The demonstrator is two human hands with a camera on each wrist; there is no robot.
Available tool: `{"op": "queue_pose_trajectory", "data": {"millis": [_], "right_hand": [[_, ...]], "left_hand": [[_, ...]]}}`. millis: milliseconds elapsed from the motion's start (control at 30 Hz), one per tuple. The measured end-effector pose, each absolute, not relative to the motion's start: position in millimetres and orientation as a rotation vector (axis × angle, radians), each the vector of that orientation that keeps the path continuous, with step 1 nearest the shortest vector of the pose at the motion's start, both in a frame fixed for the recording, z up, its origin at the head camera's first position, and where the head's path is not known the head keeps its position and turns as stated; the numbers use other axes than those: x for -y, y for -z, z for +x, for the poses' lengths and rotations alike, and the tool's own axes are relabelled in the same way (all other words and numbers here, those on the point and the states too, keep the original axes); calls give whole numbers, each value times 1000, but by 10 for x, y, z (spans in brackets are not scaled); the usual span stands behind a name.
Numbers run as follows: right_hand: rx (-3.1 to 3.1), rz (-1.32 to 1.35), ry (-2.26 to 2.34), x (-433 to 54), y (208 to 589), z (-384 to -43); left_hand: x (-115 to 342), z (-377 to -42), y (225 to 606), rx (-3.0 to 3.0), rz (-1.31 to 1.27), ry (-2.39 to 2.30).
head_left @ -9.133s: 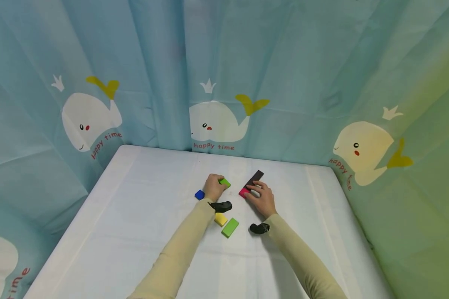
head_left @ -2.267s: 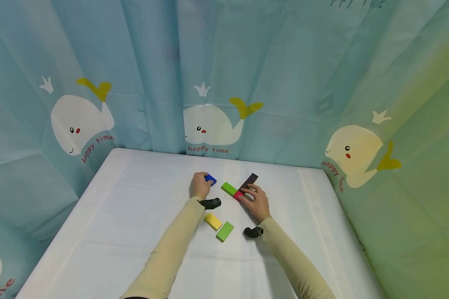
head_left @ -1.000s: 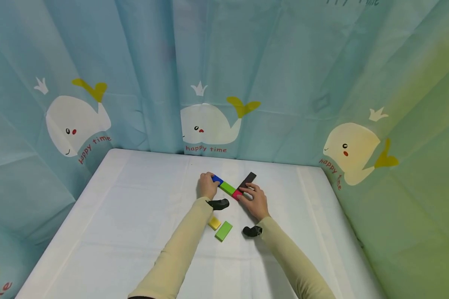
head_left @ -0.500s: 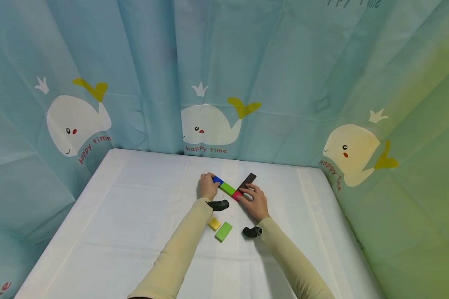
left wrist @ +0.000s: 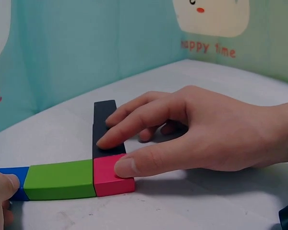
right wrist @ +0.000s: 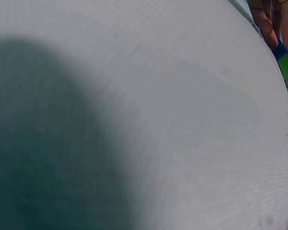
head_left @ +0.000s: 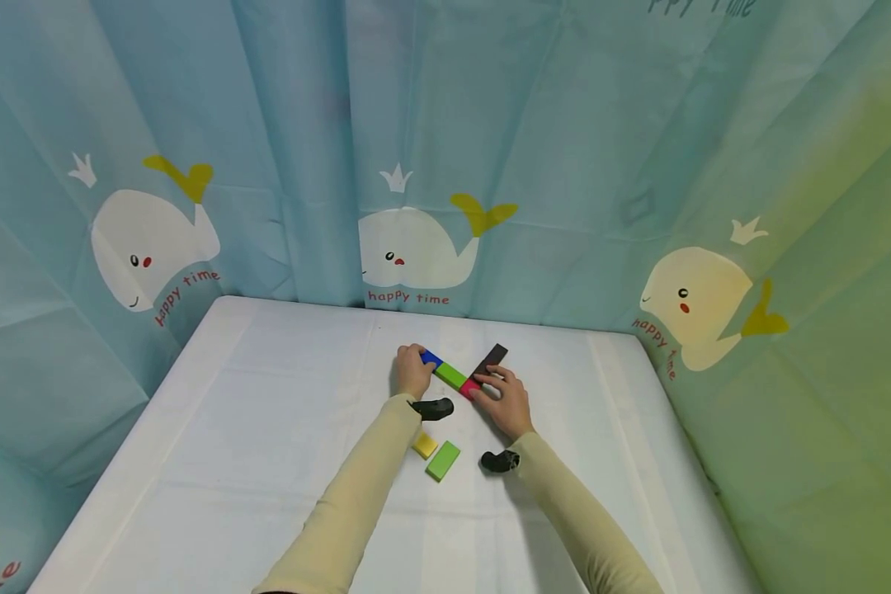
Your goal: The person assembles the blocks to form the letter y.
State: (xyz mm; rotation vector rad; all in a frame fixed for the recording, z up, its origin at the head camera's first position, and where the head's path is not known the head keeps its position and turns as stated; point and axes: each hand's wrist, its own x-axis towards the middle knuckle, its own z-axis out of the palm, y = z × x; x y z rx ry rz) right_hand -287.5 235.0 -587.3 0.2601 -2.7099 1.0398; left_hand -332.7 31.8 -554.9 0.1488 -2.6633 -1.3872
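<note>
Flat rectangular blocks lie on a white table [head_left: 267,462]. My left hand [head_left: 412,371] pinches a blue block [head_left: 431,359] at the far end of a row. Against it sits a green block [head_left: 451,376], whose other end meets a pink block [head_left: 469,388]. From the pink block a black strip [head_left: 496,355] runs away at a right angle; in the left wrist view a small step shows along its side. My right hand [head_left: 512,407] presses its thumb [left wrist: 127,167] on the pink block and rests fingertips on the black strip.
A yellow block [head_left: 426,445], partly hidden by the left sleeve, and a second green block [head_left: 443,461] lie nearer on the table. A whale-print curtain [head_left: 304,165] stands behind the table's far edge. Black straps [head_left: 432,409] sit on both wrists.
Earlier, my left hand set the green block against the pink one, then brought the blue block to the green block's end. My right hand stayed on the pink and black. The last half second shows no movement.
</note>
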Motion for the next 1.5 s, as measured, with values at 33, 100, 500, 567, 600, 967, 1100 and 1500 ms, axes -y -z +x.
{"op": "queue_pose_trajectory", "data": {"millis": [33,100,500,567,600,967,1100,1500], "right_hand": [[2715,257,-1043,-2350,5877,-2878],[2721,253,-1047,-2350,5883,-2884],[2695,273,-1037,-2338,5857,-2890],[2694,274,-1034,-2344,5863,-2897],[2696,271,-1035,-2346,5866,-2898],[2708,262,-1055,-2337,5872,-2890],[2713,262,-1053,-2345,5882,-2893],[2679,291,-1012,-2372,5938,-2911]], "left_hand": [[-314,-3325,5551,2662,148,1387],[-305,-3322,5553,2662,145,1388],[-276,-3328,5556,2584,165,1491],[-263,-3322,5551,2550,177,1540],[-254,-3318,5551,2543,185,1555],[-78,-3219,5520,2597,32,1547],[-14,-3173,5538,2711,-266,1501],[14,-2834,5438,2880,-1621,1029]]}}
